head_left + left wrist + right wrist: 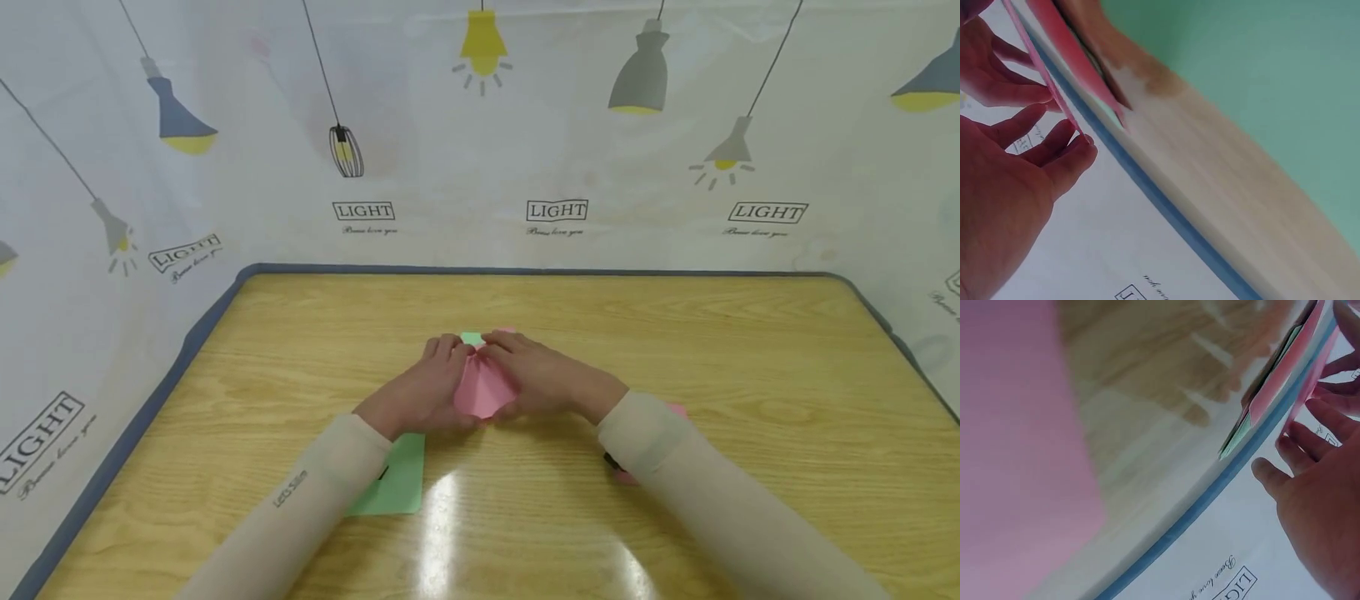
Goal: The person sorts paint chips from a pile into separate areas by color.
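A pink sheet of paper (pixel 483 390) is held up between both hands in the head view, with creases fanning down from its top edge. My left hand (pixel 423 392) pinches its left side; my right hand (pixel 551 379) grips the right side. In the left wrist view the left hand's fingertips (pixel 1088 147) meet the edge of the thin pink sheet (pixel 1054 87). The right wrist view shows the right hand (pixel 1329 494) with fingers at the sheet's other side. Just beyond, a small group of pink and green papers (pixel 471 338) lies partly hidden by the hands.
A green sheet (pixel 401 483) with a dark mark lies on the wooden table (pixel 525 533) under the left forearm. Under the right forearm, a pink sheet (pixel 677 410) shows, with something black (pixel 613 462) at its left. A lamp-printed white sheet (pixel 465 167) encloses the table's back and sides.
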The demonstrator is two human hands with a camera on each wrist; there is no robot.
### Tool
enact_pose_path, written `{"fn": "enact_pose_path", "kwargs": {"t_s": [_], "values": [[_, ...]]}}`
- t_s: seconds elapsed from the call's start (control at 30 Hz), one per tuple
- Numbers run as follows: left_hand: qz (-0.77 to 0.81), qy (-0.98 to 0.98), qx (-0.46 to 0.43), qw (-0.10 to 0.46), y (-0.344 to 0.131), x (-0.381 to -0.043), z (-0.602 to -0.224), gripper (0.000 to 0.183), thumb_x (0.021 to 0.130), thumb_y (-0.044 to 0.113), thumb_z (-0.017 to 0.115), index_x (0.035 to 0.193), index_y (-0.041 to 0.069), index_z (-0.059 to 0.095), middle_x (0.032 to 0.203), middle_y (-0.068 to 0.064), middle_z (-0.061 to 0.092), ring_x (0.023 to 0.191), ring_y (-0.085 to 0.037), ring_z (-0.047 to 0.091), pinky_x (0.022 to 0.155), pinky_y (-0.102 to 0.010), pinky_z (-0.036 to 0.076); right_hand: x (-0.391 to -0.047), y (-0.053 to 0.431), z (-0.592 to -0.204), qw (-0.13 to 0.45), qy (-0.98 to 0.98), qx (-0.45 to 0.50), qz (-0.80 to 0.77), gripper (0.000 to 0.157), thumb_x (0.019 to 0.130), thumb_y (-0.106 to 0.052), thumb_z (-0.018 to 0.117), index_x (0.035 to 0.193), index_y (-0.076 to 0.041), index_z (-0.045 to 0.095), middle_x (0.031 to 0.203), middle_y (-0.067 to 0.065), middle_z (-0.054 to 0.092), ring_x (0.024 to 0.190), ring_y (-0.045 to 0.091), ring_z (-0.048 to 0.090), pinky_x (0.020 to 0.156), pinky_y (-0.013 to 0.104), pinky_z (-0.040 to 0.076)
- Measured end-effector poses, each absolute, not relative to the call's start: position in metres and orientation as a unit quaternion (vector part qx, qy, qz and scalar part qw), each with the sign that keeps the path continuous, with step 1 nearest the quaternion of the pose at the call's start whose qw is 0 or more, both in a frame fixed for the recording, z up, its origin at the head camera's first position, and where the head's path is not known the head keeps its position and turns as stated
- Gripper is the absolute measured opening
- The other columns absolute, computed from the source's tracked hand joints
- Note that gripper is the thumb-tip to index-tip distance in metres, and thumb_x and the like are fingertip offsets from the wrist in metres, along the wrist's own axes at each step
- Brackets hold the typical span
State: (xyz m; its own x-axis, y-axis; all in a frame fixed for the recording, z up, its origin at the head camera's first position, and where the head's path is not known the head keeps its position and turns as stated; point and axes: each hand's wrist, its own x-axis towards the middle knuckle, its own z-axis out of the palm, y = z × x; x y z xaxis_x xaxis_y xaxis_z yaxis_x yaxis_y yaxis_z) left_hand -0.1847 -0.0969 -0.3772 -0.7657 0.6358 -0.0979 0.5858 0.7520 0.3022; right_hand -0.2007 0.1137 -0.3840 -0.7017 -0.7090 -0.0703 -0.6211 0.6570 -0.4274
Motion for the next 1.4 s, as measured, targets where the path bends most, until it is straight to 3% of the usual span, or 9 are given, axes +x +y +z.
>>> {"fn": "enact_pose_path", "kwargs": {"t_s": [0.13, 0.53, 0.77, 0.93, 1.13, 1.4], "values": [[0.132, 0.923, 0.353, 0.08, -0.088, -0.18, -0.374, 0.084, 0.078, 0.036, 0.079, 0.137, -0.009, 0.039, 0.132, -0.02, 0.037, 0.122, -0.035, 0.034, 0.097, -0.038, 0.045, -0.198, 0.124, -0.384, 0.11, 0.902, -0.373, -0.185, 0.087, 0.079, -0.041, 0.081, 0.148, -0.008, 0.04, 0.152, 0.013, 0.034, 0.138, 0.03, 0.031, 0.109, 0.043, 0.033], [0.123, 0.887, 0.443, 0.036, -0.039, -0.172, -0.369, 0.074, 0.083, 0.044, 0.073, 0.132, -0.004, 0.045, 0.13, -0.014, 0.042, 0.122, -0.026, 0.039, 0.1, -0.03, 0.04, -0.164, 0.188, -0.368, 0.087, 0.921, -0.329, -0.189, 0.086, 0.079, -0.051, 0.078, 0.147, -0.01, 0.043, 0.148, 0.011, 0.036, 0.135, 0.029, 0.034, 0.102, 0.047, 0.041], [0.132, 0.875, 0.462, 0.055, -0.002, -0.163, -0.371, 0.074, 0.082, 0.044, 0.075, 0.134, 0.0, 0.045, 0.135, -0.011, 0.037, 0.122, -0.024, 0.037, 0.095, -0.022, 0.042, -0.138, 0.227, -0.362, 0.059, 0.93, -0.32, -0.17, 0.083, 0.076, -0.04, 0.083, 0.142, -0.004, 0.047, 0.145, 0.015, 0.04, 0.133, 0.032, 0.037, 0.1, 0.05, 0.042], [0.112, 0.869, 0.477, 0.071, 0.025, -0.157, -0.375, 0.077, 0.082, 0.047, 0.074, 0.136, 0.001, 0.044, 0.14, -0.011, 0.034, 0.126, -0.024, 0.034, 0.094, -0.017, 0.04, -0.119, 0.248, -0.36, 0.03, 0.935, -0.322, -0.146, 0.082, 0.074, -0.041, 0.083, 0.138, -0.002, 0.051, 0.14, 0.017, 0.045, 0.129, 0.034, 0.041, 0.097, 0.051, 0.044], [0.102, 0.865, 0.484, 0.084, 0.049, -0.151, -0.384, 0.074, 0.081, 0.049, 0.075, 0.134, 0.005, 0.048, 0.138, -0.008, 0.035, 0.123, -0.021, 0.035, 0.087, -0.013, 0.041, -0.103, 0.266, -0.364, 0.037, 0.944, -0.298, -0.137, 0.08, 0.076, -0.047, 0.081, 0.138, -0.005, 0.051, 0.139, 0.014, 0.046, 0.125, 0.033, 0.045, 0.09, 0.051, 0.049], [0.052, 0.862, 0.496, 0.088, 0.067, -0.146, -0.389, 0.075, 0.083, 0.053, 0.071, 0.137, 0.007, 0.047, 0.135, -0.005, 0.037, 0.12, -0.019, 0.035, 0.094, -0.014, 0.036, -0.093, 0.28, -0.373, 0.045, 0.948, -0.28, -0.147, 0.084, 0.075, -0.049, 0.081, 0.139, -0.003, 0.05, 0.139, 0.015, 0.045, 0.122, 0.034, 0.048, 0.087, 0.052, 0.05]]}}
